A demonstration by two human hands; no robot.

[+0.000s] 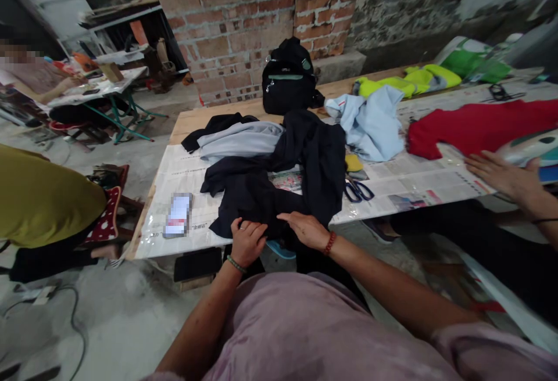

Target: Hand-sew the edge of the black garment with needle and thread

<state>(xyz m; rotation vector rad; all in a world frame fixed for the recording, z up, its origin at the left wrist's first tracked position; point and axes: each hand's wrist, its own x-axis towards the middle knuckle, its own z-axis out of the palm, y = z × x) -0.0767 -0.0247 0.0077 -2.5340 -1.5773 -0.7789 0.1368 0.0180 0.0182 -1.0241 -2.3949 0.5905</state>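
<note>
My left hand (248, 241) has bent fingers on the near edge of the black cloth (248, 198); I can't tell if they pinch it. My right hand (307, 230) has its fingers out straight, not closed, at the same edge. The cloth is on the table (150, 218) in front of me. It's all bumpy, so I think smoothing is left. I see no part that looks done.
</note>
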